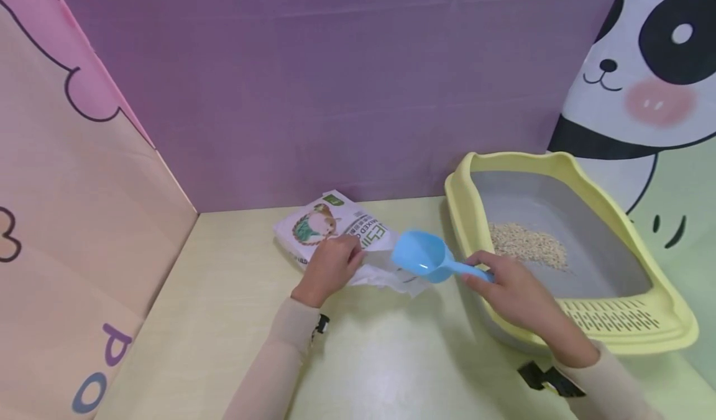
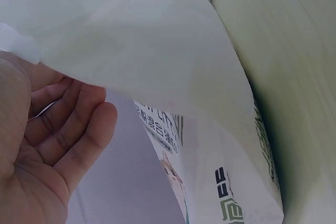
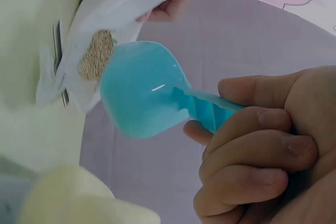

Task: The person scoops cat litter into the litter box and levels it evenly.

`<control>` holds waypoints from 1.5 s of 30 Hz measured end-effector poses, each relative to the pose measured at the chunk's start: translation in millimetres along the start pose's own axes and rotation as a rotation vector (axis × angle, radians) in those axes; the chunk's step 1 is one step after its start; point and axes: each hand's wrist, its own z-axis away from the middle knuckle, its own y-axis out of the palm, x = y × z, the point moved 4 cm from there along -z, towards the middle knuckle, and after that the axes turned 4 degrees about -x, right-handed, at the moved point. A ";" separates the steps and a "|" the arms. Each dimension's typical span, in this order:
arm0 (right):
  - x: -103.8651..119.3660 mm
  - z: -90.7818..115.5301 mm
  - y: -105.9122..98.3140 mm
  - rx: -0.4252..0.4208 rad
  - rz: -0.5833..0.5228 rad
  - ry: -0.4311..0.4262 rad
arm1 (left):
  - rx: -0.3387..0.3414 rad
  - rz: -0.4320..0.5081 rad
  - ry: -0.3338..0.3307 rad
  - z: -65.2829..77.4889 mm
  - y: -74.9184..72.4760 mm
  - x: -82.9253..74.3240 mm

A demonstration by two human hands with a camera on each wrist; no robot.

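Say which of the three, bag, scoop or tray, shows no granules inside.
The blue scoop in the right hand: it looks empty, whereas granules show inside the white bag and lie heaped in the yellow-rimmed tray.

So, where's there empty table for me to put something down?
The table is bare left of the bag, over to the printed wall, and nearest the person, between the two sleeves. It's crowded between bag and tray: there the right hand holds the blue scoop, and the left hand holds the bag.
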 end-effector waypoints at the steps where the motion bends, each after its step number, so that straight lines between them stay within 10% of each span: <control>1: 0.9 0.8 2.9 0.007 -0.004 0.004 | 0.004 -0.004 0.002 0.0 0.2 -0.1; 18: 12.4 -3.8 41.3 0.073 -0.136 0.053 | 0.020 -0.012 0.004 -0.2 0.9 -0.6; 45: 16.8 -32.6 73.5 0.206 0.001 0.047 | 0.105 -0.004 0.048 1.0 4.2 -7.1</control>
